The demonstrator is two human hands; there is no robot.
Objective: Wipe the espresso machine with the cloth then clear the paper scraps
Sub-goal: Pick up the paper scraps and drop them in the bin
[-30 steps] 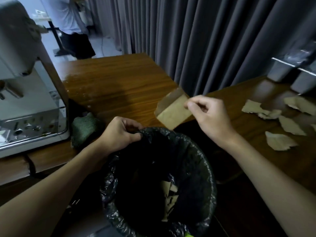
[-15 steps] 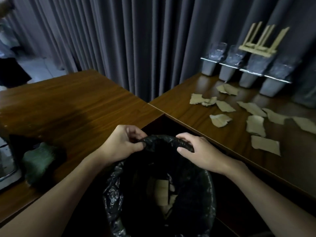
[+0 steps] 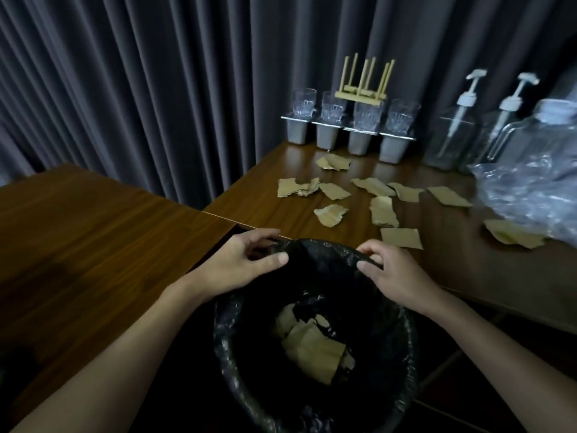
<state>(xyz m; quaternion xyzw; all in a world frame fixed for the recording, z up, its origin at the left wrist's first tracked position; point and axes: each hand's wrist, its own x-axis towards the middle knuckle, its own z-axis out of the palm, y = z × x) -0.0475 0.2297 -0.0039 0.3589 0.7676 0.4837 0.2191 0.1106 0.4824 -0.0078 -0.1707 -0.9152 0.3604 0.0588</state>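
A bin lined with a black bag (image 3: pixel 387 364) stands in front of me, between the two tables. Brown paper scraps (image 3: pixel 315 348) lie at its bottom. My left hand (image 3: pixel 240 264) pinches the bag's rim at the far left, and my right hand (image 3: pixel 393 273) grips the rim at the far right. Several more torn brown paper scraps (image 3: pixel 382 210) are scattered over the right wooden table (image 3: pixel 259 201), just beyond the bin. The espresso machine and the cloth are out of view.
A second wooden table (image 3: pixel 93 239) fills the left. At the back of the right table stand a row of glasses on grey holders (image 3: pixel 349 126), two pump bottles (image 3: pixel 452 132), a clear jug (image 3: pixel 543 135) and crumpled clear plastic (image 3: pixel 530 189). Grey curtains hang behind.
My right hand dropped its paper scrap into the bin, then took hold of the bag's rim. My view swung right, away from the espresso machine and cloth, toward the scraps.
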